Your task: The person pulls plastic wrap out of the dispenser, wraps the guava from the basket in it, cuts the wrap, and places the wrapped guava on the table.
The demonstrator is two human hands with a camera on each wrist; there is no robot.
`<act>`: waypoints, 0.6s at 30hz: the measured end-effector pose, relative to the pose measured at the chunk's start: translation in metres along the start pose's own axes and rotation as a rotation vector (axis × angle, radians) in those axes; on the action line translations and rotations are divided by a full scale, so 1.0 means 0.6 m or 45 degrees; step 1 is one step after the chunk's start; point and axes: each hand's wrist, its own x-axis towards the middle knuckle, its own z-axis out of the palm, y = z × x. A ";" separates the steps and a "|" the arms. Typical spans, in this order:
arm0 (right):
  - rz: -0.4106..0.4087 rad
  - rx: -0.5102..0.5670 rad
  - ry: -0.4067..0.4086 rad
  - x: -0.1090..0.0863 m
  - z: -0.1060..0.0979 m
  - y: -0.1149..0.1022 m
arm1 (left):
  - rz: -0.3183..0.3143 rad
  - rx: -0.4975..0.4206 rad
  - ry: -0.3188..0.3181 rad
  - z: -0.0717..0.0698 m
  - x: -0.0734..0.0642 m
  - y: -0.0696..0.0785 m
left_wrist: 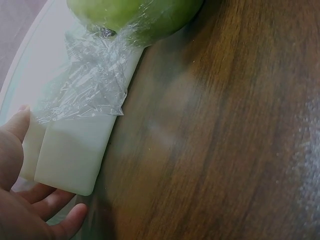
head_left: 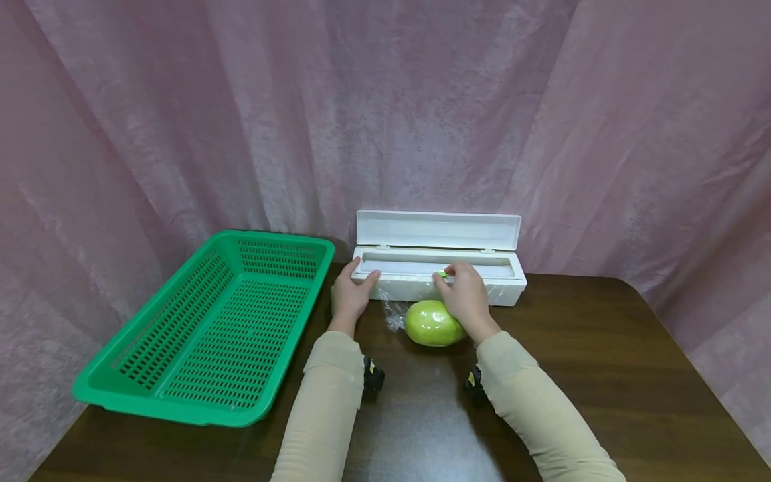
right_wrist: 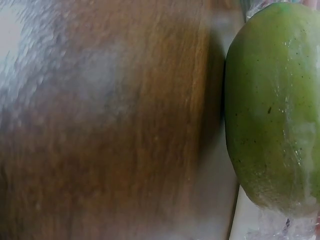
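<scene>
A white cling film dispenser box [head_left: 440, 289] stands at the back of the table with its lid [head_left: 438, 229] raised. My left hand [head_left: 349, 294] grips its left end, thumb on top and fingers around the end. At the front edge of the box, my right hand [head_left: 465, 294] pinches a small green slide cutter [head_left: 444, 274]. Just in front of the box sits a green mango [head_left: 432, 324] wrapped in clear film. Crumpled cling film [left_wrist: 97, 80] runs from the mango onto the box's front in the left wrist view. The right wrist view shows the mango [right_wrist: 272, 110] close up, with my right hand's fingers mostly hidden.
To the left a large green plastic basket [head_left: 281, 341] with slotted walls lies on the brown wooden table [head_left: 602, 375]. A pink curtain [head_left: 421, 114] hangs right behind the box and basket.
</scene>
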 end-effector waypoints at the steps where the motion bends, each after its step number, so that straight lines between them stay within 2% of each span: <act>1: 0.003 0.004 0.002 0.000 0.000 0.000 | 0.000 -0.001 0.000 0.000 0.000 0.001; 11: 0.007 0.027 0.041 0.000 0.002 0.001 | -0.004 -0.004 0.006 0.000 -0.003 0.004; 18: 0.033 0.053 0.023 0.000 0.005 0.003 | -0.007 -0.005 0.007 0.000 -0.003 0.003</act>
